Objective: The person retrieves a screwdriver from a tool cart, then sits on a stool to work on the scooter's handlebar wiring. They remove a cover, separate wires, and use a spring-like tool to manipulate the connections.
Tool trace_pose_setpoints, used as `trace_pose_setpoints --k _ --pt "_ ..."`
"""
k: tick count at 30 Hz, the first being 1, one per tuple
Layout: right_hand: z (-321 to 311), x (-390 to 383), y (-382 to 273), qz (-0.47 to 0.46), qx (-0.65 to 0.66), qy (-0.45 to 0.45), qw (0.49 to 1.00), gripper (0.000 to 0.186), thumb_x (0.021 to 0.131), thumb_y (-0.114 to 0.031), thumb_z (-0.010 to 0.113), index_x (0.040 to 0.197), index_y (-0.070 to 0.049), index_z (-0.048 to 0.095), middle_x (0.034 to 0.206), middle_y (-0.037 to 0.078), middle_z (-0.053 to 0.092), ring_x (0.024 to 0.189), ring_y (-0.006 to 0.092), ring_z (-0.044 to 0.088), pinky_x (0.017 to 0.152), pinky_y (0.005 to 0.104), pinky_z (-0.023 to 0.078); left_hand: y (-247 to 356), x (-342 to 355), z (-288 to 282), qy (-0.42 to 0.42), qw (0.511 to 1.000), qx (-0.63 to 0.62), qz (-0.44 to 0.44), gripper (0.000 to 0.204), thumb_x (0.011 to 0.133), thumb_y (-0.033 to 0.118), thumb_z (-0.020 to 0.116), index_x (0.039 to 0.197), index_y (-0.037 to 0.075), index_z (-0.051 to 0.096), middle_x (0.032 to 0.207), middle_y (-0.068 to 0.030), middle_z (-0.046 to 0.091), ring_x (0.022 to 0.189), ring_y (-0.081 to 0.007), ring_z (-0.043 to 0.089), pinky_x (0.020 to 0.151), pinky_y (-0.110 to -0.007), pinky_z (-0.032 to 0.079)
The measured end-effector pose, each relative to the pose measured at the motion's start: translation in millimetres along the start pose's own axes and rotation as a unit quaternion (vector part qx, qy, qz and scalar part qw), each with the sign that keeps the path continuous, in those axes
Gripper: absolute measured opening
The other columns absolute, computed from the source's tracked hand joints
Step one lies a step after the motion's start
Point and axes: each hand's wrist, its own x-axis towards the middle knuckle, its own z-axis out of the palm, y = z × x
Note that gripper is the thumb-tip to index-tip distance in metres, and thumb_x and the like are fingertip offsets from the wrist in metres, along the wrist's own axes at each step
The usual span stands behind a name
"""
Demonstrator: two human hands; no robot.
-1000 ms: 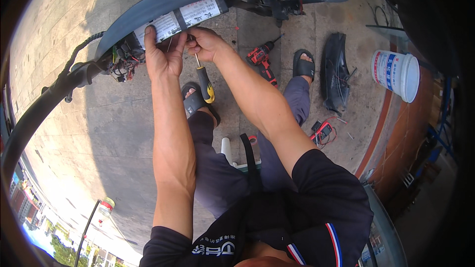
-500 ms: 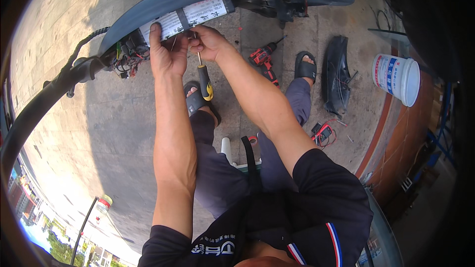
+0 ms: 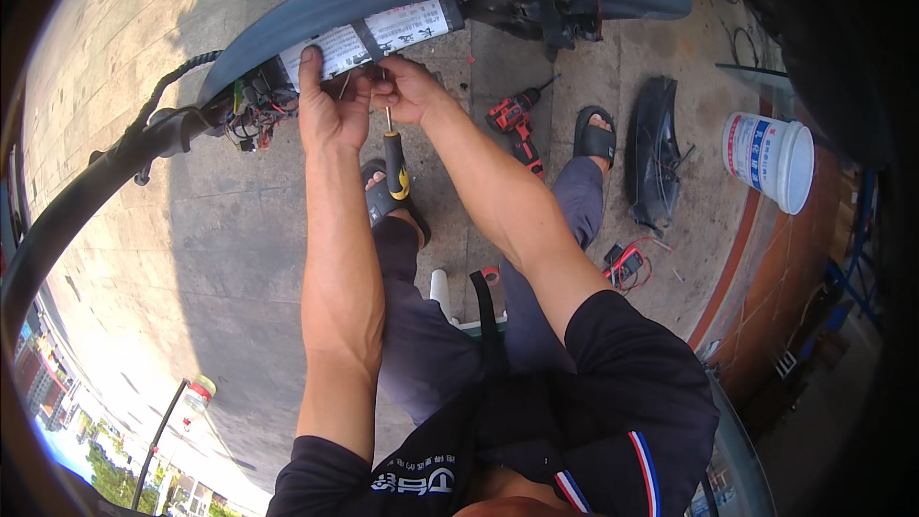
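My left hand (image 3: 328, 110) grips the lower edge of a long pack with a white printed label (image 3: 412, 27), thumb on its face and fingers curled underneath. Black bands cross the pack, which lies along a dark curved frame (image 3: 354, 2). Close beside it, the fingers of my right hand (image 3: 412, 94) are bent together just below the pack. A screwdriver (image 3: 395, 168) with a black and yellow handle hangs handle-down from them, its shaft running up into the fingers. Its tip is hidden. Bundled wires (image 3: 254, 120) stick out left of the pack.
On the paving lie a red and black cordless drill (image 3: 517, 120), a dark plastic cover (image 3: 654, 153) and a red multimeter (image 3: 624, 263) with leads. A white bucket (image 3: 795, 168) stands at the right. A thick black bar (image 3: 67, 220) curves along the left.
The whole scene sits slightly lower and further right in the picture. Both hands keep nearly the same hold by the pack, and the screwdriver still hangs from my right fingers.
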Motion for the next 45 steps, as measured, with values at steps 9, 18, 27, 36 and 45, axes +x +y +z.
trace_pose_setpoints --k 9,18,27,36,45 --pt "-2.8 1.1 0.0 -0.012 0.007 0.01 1.0 0.026 0.095 -0.028 0.063 0.098 -0.002 0.064 0.08 0.006 0.066 0.054 0.0052 0.048 0.045 0.0196 0.032 0.0 -1.1 1.6 -0.011 1.0 -0.008 0.004 0.037 0.089 0.038 0.075 0.11 0.01 0.063 0.098 -0.0062 0.066 0.085 -0.0211 0.059 0.071 -0.031 0.051" --pt "7.1 -2.5 -3.1 -0.015 -0.015 0.013 1.0 0.03 0.094 -0.033 0.062 0.099 -0.004 0.065 0.084 0.003 0.068 0.052 0.0042 0.046 0.045 0.0199 0.031 -1.5 -2.8 4.8 0.013 0.999 -0.026 0.019 0.046 0.087 0.036 0.076 0.115 0.005 0.058 0.1 -0.0138 0.064 0.081 -0.0243 0.062 0.065 -0.035 0.054" --pt "2.1 -8.9 -4.3 0.02 0.014 -0.007 1.0 0.028 0.095 -0.033 0.062 0.093 -0.006 0.065 0.082 0.005 0.07 0.048 0.0033 0.043 0.043 0.0208 0.029 1.3 0.4 4.8 0.022 1.0 -0.013 0.01 0.039 0.09 0.045 0.07 0.107 0.011 0.062 0.091 -0.0065 0.067 0.077 -0.0206 0.059 0.07 -0.033 0.048" --pt "-14.6 -70.8 -23.5 0.075 -0.137 0.04 0.987 0.019 0.098 -0.025 0.059 0.103 -0.006 0.061 0.083 0.004 0.066 0.049 0.0015 0.041 0.044 0.0199 0.028 3.8 2.0 6.1 0.084 0.995 0.054 -0.008 0.049 0.083 0.051 0.075 0.107 0.011 0.063 0.093 -0.0091 0.063 0.086 -0.0243 0.058 0.075 -0.035 0.045" --pt "-165.9 -166.8 32.3 0.142 -0.647 0.347 0.664 0.026 0.098 -0.024 0.055 0.101 -0.001 0.065 0.086 0.007 0.072 0.072 0.0177 0.063 0.068 0.0332 0.05 0.1 -0.4 4.4 0.066 0.997 0.033 0.005 0.049 0.082 0.047 0.079 0.111 0.011 0.064 0.098 -0.0119 0.064 0.091 -0.0285 0.058 0.082 -0.041 0.048"
